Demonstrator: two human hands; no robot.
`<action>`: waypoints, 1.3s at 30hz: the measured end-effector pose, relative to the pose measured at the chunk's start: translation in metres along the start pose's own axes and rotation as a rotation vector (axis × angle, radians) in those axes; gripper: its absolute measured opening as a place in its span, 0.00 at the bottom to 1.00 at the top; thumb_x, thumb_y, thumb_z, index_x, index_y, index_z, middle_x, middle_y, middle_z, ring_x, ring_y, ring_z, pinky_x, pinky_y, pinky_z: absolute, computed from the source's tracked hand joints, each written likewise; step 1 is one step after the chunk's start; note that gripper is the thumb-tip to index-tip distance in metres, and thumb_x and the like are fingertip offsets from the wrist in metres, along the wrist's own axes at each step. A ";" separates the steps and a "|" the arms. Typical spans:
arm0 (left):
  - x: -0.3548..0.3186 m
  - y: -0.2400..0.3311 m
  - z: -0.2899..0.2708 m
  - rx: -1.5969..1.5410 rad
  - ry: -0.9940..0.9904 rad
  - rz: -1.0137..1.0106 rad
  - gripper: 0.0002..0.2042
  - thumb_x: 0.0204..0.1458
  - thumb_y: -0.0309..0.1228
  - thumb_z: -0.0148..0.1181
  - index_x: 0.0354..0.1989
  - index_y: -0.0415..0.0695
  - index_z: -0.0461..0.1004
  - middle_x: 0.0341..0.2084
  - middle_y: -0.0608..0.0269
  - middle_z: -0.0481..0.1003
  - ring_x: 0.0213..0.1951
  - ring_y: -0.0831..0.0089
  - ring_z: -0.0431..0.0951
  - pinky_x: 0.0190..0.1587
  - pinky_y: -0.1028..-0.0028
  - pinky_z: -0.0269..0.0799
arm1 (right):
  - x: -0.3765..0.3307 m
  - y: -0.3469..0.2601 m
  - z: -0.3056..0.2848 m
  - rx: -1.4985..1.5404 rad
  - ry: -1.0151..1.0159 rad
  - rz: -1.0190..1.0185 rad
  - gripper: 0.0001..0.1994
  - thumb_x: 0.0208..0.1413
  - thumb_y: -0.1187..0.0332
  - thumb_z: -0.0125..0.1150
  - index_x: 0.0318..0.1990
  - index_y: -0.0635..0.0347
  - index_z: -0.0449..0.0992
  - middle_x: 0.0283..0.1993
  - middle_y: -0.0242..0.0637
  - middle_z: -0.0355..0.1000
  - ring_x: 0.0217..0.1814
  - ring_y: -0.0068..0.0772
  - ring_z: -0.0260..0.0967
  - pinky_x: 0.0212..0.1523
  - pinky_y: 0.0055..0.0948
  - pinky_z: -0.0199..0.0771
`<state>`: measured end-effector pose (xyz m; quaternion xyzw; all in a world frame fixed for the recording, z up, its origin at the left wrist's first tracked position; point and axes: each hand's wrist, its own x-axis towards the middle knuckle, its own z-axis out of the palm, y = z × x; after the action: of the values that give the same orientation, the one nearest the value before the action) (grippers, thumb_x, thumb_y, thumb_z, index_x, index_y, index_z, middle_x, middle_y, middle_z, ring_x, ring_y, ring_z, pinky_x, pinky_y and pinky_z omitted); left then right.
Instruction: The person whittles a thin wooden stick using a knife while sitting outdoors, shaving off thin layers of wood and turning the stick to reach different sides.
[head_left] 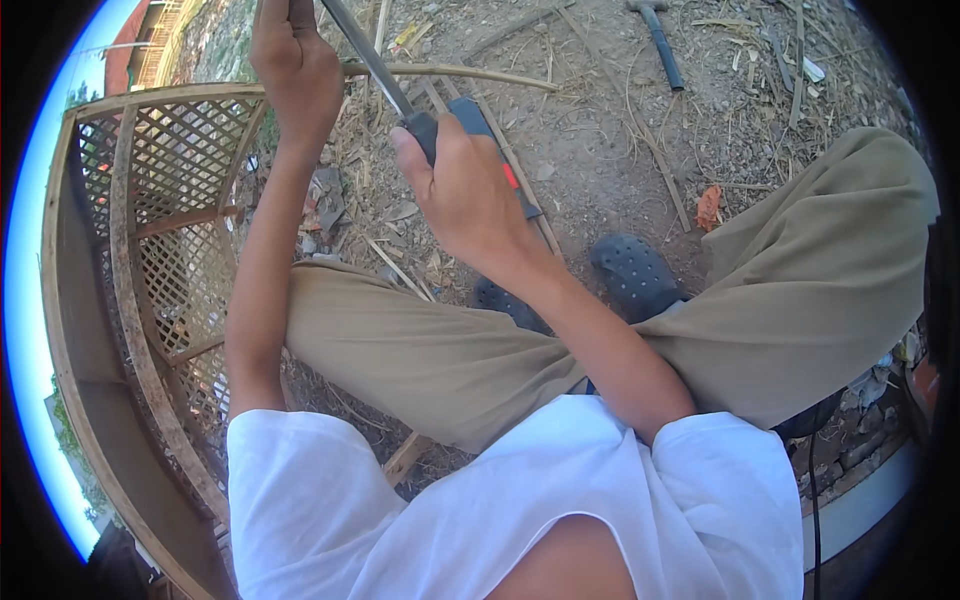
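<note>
My right hand [465, 195] is closed around the dark handle [423, 133] of a tool with a long, narrow grey metal shaft [365, 48]. The shaft slants up and left, out past the top edge, so its far end is hidden and I cannot tell the tool's exact kind. Just left of the shaft, my left hand [295, 75] is raised with its fingers bent and pressed together. Its fingertips are cut off at the top edge; what they hold, if anything, is hidden. Beyond my right hand, a thin wooden strip [455, 70] runs crosswise.
A wooden lattice frame [185, 250] stands at my left. On the dirt ground lie a dark flat object [480, 122] with a red part, a hammer [660, 48], a reddish brick fragment [708, 207] and several sticks. My legs are bent around dark perforated clogs [635, 275].
</note>
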<state>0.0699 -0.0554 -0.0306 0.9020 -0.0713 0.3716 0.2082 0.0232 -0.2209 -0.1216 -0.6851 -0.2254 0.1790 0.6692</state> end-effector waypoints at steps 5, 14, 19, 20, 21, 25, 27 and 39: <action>-0.003 -0.033 -0.003 0.212 0.036 0.154 0.12 0.66 0.15 0.46 0.47 0.39 0.76 0.51 0.56 0.77 0.51 0.65 0.80 0.57 0.69 0.76 | 0.001 0.047 0.005 -0.151 0.003 0.186 0.24 0.70 0.55 0.55 0.35 0.77 0.71 0.26 0.66 0.75 0.32 0.71 0.76 0.34 0.60 0.77; 0.020 -0.012 0.014 0.105 0.128 0.110 0.12 0.58 0.11 0.43 0.39 0.37 0.74 0.39 0.60 0.71 0.43 0.69 0.72 0.50 0.73 0.70 | 0.006 0.025 0.001 -0.116 0.013 0.146 0.24 0.70 0.57 0.52 0.36 0.78 0.72 0.27 0.68 0.74 0.36 0.72 0.77 0.38 0.59 0.76; 0.038 -0.034 0.011 0.101 0.148 0.164 0.13 0.52 0.11 0.42 0.36 0.38 0.73 0.33 0.57 0.67 0.40 0.64 0.69 0.49 0.70 0.64 | 0.020 0.039 -0.025 -0.204 0.028 0.276 0.27 0.72 0.56 0.48 0.30 0.76 0.74 0.26 0.64 0.74 0.35 0.68 0.77 0.39 0.55 0.75; 0.040 -0.037 0.018 0.096 0.173 0.157 0.13 0.52 0.11 0.42 0.36 0.38 0.73 0.33 0.57 0.67 0.40 0.64 0.69 0.49 0.70 0.64 | 0.022 0.035 -0.030 -0.253 0.057 0.286 0.28 0.72 0.55 0.47 0.28 0.75 0.74 0.25 0.62 0.74 0.34 0.66 0.77 0.38 0.54 0.74; 0.044 -0.038 0.023 0.022 0.203 0.156 0.13 0.49 0.11 0.42 0.34 0.37 0.73 0.32 0.58 0.67 0.39 0.65 0.69 0.47 0.71 0.64 | 0.026 0.024 -0.032 -0.269 0.047 0.270 0.28 0.72 0.55 0.47 0.28 0.75 0.74 0.25 0.62 0.74 0.34 0.66 0.77 0.38 0.54 0.74; 0.055 -0.037 0.037 -0.026 0.383 0.123 0.14 0.43 0.10 0.41 0.30 0.38 0.74 0.29 0.58 0.68 0.37 0.64 0.68 0.43 0.70 0.63 | 0.035 -0.035 -0.039 -0.044 0.073 0.108 0.28 0.73 0.55 0.45 0.27 0.74 0.74 0.23 0.60 0.72 0.30 0.64 0.75 0.37 0.53 0.72; 0.060 -0.032 0.048 -0.089 0.427 0.111 0.14 0.42 0.10 0.41 0.29 0.38 0.74 0.29 0.58 0.68 0.37 0.64 0.67 0.43 0.70 0.62 | 0.037 -0.040 -0.042 -0.024 0.092 0.046 0.28 0.73 0.55 0.45 0.28 0.73 0.74 0.23 0.60 0.71 0.30 0.63 0.74 0.37 0.54 0.71; 0.062 -0.013 0.059 -0.159 0.490 0.046 0.11 0.41 0.11 0.44 0.24 0.38 0.72 0.24 0.55 0.66 0.32 0.60 0.68 0.36 0.65 0.63 | 0.029 -0.029 -0.038 -0.133 0.113 0.120 0.28 0.74 0.55 0.43 0.26 0.71 0.70 0.21 0.56 0.68 0.28 0.60 0.72 0.36 0.56 0.67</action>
<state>0.1555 -0.0673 -0.0296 0.7640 -0.0683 0.5769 0.2808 0.0658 -0.2368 -0.0896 -0.7492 -0.1572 0.1642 0.6221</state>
